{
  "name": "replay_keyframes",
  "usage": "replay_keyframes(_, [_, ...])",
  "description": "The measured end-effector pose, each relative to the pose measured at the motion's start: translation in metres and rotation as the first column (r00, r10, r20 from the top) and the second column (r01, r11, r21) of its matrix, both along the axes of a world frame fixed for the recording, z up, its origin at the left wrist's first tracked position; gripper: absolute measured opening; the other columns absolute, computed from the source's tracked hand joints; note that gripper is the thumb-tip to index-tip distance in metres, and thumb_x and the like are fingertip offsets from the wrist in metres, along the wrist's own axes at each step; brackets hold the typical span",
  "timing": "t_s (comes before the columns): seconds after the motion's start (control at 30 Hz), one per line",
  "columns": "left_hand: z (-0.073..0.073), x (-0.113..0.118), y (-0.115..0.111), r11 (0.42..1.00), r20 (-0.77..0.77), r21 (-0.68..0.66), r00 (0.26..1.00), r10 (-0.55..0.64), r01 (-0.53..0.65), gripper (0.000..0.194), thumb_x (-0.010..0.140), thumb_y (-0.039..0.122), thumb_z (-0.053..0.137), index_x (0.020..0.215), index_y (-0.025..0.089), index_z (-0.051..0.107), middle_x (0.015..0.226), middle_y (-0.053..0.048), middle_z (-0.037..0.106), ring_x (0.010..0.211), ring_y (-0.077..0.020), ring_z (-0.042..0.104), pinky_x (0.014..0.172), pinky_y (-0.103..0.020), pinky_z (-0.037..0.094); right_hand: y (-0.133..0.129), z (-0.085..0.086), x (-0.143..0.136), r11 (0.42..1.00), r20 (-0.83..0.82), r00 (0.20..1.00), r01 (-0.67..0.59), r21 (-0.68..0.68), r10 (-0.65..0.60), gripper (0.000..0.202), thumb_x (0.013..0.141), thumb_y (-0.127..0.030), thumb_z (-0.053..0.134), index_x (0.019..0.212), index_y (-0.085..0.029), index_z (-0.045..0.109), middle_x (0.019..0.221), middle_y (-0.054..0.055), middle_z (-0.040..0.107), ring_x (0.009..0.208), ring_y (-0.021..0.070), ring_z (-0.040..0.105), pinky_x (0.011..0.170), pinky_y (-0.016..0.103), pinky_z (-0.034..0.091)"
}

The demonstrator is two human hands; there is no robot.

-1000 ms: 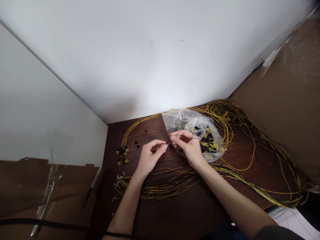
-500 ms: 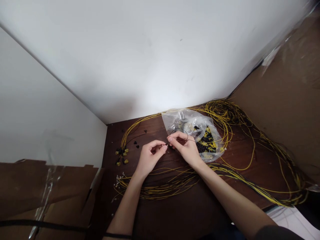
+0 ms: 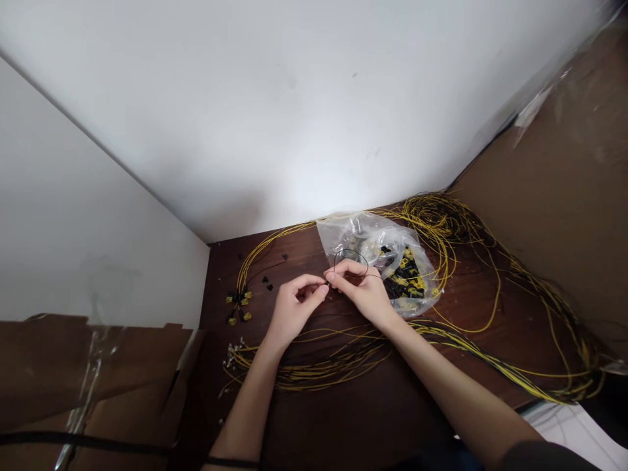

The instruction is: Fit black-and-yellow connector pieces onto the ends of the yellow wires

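My left hand (image 3: 295, 307) pinches a tiny dark piece between thumb and index finger, too small to make out. Its fingertips meet those of my right hand (image 3: 360, 288), which is closed on a thin black wire (image 3: 351, 250) that loops up over the knuckles. Behind my right hand lies a clear plastic bag (image 3: 338, 232) with black and yellow small parts (image 3: 406, 278) inside. Left of my hands, a few loose black pieces (image 3: 267, 284) rest on the dark brown table (image 3: 314, 425). Several yellow-and-black connectors (image 3: 239, 299) sit at the ends of yellow wires.
A bundle of yellow and black wires (image 3: 333, 369) runs under my forearms to the right edge. A tangled coil (image 3: 434, 219) lies at the back right. White walls (image 3: 294, 118) stand behind and left; cardboard (image 3: 132, 386) is at the lower left.
My right fingertips have shifted slightly left, against those of my left hand. The black wire loop has risen a little. My left hand has hardly moved.
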State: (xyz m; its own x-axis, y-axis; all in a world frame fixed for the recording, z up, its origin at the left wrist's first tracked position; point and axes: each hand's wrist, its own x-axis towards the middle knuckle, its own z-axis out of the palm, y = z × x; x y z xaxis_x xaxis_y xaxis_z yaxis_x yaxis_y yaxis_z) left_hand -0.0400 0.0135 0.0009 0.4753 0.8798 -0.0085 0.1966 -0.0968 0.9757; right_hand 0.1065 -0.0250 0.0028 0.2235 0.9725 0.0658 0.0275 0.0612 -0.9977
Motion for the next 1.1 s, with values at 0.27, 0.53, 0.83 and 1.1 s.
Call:
replay_keyframes(0.27, [-0.0071,0.0000,-0.0007,1.000,-0.001,0.009,1.000,0.013,-0.013,0.017,0.073,0.027,0.064,0.082,0.013,0.066,0.066,-0.001,0.059,0.059,-0.0108,0.051,0.057,-0.022,0.039,0.0021,0.0031,0.0033,0.980,-0.218,0.956,0.192,-0.048,-0.198,0.021,0.071,-0.036,0.068,0.068,-0.016,0.062,0.053,-0.003,0.054,0.046,0.0075,0.043,0.047,0.021,0.036])
replay_keyframes(0.53, [-0.0048,-0.0008,0.0000,1.000,-0.005,0.011,1.000,0.006,-0.006,0.016,0.074,0.026,0.063,0.082,0.013,0.065,0.068,-0.002,0.060,0.060,-0.0115,0.052,0.058,-0.022,0.040,0.0019,0.0018,0.0049,0.998,-0.070,0.996,-0.055,0.008,0.056,0.019,0.071,-0.034,0.068,0.064,-0.017,0.065,0.068,0.001,0.062,0.061,0.0110,0.053,0.059,0.024,0.042])
replay_keyframes(0.83, [-0.0058,-0.0003,0.0006,1.000,-0.003,0.002,1.000,-0.004,0.004,0.018,0.075,0.027,0.061,0.085,0.013,0.064,0.068,-0.002,0.061,0.061,-0.0125,0.054,0.059,-0.023,0.041,0.0018,0.0013,0.0035,0.998,-0.134,0.990,0.028,-0.056,-0.035,0.021,0.072,-0.038,0.066,0.069,-0.017,0.069,0.069,0.001,0.062,0.055,0.0098,0.051,0.054,0.024,0.041])
replay_keyframes(1.1, [-0.0050,0.0005,-0.0014,1.000,0.005,-0.005,1.000,0.006,-0.005,0.016,0.074,0.027,0.062,0.083,0.014,0.064,0.066,-0.001,0.061,0.061,-0.0124,0.055,0.058,-0.022,0.042,0.0018,0.0056,0.0037,0.977,-0.324,0.922,0.201,-0.066,-0.212,0.018,0.070,-0.035,0.069,0.070,-0.017,0.069,0.057,-0.001,0.058,0.050,0.0082,0.046,0.051,0.022,0.039])
